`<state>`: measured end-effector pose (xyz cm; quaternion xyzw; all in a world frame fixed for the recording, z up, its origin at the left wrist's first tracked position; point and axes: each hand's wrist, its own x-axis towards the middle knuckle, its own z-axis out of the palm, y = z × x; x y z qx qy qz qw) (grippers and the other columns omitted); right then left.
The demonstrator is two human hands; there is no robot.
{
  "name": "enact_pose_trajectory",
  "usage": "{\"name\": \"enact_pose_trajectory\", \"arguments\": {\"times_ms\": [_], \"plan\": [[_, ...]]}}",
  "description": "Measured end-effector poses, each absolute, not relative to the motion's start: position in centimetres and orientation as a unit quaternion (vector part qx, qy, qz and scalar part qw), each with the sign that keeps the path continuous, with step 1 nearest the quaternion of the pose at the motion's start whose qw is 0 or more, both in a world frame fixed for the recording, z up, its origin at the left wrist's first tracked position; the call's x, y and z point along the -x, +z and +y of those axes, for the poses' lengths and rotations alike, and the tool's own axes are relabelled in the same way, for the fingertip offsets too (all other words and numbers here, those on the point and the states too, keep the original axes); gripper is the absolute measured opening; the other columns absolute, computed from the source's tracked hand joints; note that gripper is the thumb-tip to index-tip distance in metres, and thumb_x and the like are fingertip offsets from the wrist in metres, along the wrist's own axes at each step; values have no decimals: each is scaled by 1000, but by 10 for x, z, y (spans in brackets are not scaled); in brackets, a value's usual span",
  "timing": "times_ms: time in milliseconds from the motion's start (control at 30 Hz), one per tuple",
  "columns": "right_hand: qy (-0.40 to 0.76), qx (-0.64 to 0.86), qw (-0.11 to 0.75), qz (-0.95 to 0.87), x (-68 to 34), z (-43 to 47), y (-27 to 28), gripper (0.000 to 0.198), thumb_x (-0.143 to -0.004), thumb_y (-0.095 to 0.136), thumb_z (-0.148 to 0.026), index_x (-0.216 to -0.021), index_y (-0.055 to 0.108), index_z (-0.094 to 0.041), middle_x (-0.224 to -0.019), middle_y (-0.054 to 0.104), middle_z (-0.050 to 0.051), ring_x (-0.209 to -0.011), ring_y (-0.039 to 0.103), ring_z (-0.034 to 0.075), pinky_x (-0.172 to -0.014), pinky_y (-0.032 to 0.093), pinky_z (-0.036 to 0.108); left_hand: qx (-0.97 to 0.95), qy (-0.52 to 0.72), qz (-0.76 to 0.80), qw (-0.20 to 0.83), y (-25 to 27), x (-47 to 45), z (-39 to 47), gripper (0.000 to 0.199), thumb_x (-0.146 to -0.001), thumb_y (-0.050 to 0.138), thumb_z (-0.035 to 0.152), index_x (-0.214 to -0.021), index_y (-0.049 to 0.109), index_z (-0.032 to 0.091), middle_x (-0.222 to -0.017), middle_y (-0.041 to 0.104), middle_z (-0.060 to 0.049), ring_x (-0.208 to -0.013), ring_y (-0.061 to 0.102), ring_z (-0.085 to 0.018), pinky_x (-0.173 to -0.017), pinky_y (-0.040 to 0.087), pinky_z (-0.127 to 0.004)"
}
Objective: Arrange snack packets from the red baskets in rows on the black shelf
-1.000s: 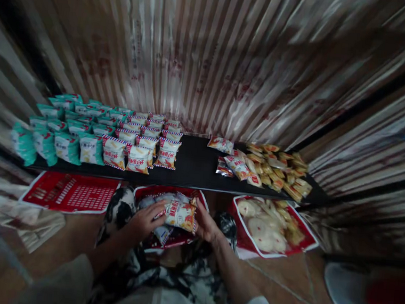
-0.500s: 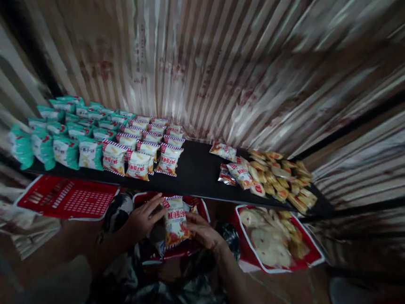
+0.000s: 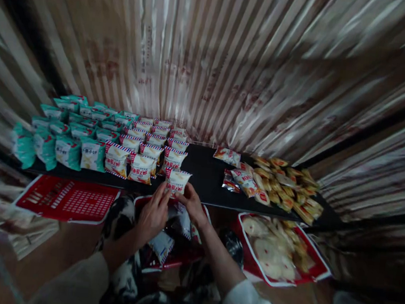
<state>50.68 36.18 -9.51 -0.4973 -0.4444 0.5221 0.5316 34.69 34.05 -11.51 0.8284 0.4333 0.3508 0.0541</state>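
Both my hands hold one white-and-red snack bag [image 3: 178, 180] upright at the front edge of the black shelf [image 3: 202, 178]. My left hand [image 3: 155, 209] grips its left side and my right hand [image 3: 191, 203] its lower right side. Right behind it stands a row of matching white-and-red snack bags [image 3: 174, 158], with more rows to the left. Beneath my hands is a red basket [image 3: 178, 263] between my knees, with a few snack bags [image 3: 161, 245] lying in it.
Teal snack bags [image 3: 67, 152] stand in rows at the shelf's left. Loose red-and-white bags [image 3: 244, 181] and a pile of yellow packets [image 3: 286, 190] lie at the right. Another red basket [image 3: 323, 271] holds pale packets. A red basket [image 3: 77, 200] is at lower left. Striped sheeting [image 3: 203, 67] hangs behind.
My hands have carried the snack bag forward and up from over the basket to the shelf's front edge. The bags inside the basket now show. The view has shifted slightly.
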Motion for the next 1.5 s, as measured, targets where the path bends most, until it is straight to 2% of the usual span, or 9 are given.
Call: {"name": "enact_pose_trajectory", "arguments": {"times_ms": [200, 333, 500, 667, 833, 1033, 1300, 1500], "plan": [[461, 513, 552, -469, -495, 393, -110, 47, -70, 69, -38, -113, 58, -23, -116, 68, 5, -103, 64, 23, -94, 50, 42, -847, 319, 423, 46, -132, -346, 346, 55, -83, 40, 7, -138, 38, 7, -150, 29, -23, -141, 26, -30, -106, 43, -41], [451, 520, 554, -469, -491, 404, -119, 50, -70, 70, -39, -115, 57, -22, -117, 67, 6, -105, 63, 24, -96, 48, 42, -843, 312, 435, 50, -139, -340, 354, 53, -82, 40, 5, -136, 40, 5, -151, 29, -23, -142, 24, -29, -108, 40, -41], [449, 517, 548, -481, -488, 404, -121, 55, -72, 69, -42, -120, 54, -21, -120, 65, 7, -109, 61, 24, -98, 46, 42, -840, 312, 440, 58, -144, -337, 363, 58, -80, 38, 2, -138, 38, 7, -151, 30, -20, -143, 23, -27, -109, 39, -41], [397, 542, 537, -509, -491, 404, -125, 57, -75, 67, -41, -126, 52, -21, -125, 62, 8, -112, 58, 25, -100, 45, 41, -840, 316, 440, 42, -149, -339, 368, 63, -81, 37, 2, -143, 31, 8, -152, 28, -20, -143, 21, -27, -108, 41, -41], [332, 579, 509, -544, -496, 411, -130, 56, -76, 67, -43, -126, 55, -22, -120, 64, 8, -110, 58, 26, -97, 46, 41, -834, 329, 444, 15, -155, -341, 372, 63, -82, 37, 3, -144, 29, 9, -150, 33, -19, -142, 26, -27, -106, 43, -41], [305, 573, 526, -549, -496, 413, -140, 55, -75, 68, -43, -126, 57, -24, -115, 66, 7, -110, 58, 27, -95, 47, 41, -827, 338, 449, -17, -160, -344, 374, 61, -83, 39, 5, -144, 32, 11, -149, 34, -19, -139, 31, -28, -104, 45, -40], [306, 563, 564, -521, -496, 406, -140, 73, -75, 69, -45, -138, 42, -21, -132, 53, 12, -120, 52, 27, -101, 45, 43, -807, 355, 471, -33, -160, -347, 372, 58, -82, 42, 5, -139, 42, 15, -146, 40, -16, -136, 36, -27, -100, 48, -38], [280, 585, 558, -517, -493, 423, -124, 69, -75, 66, -50, -133, 49, -18, -132, 54, 13, -123, 49, 28, -107, 37, 45, -814, 345, 466, -37, -157, -348, 377, 59, -80, 42, 5, -138, 43, 13, -145, 42, -14, -136, 36, -27, -103, 45, -41]]}}
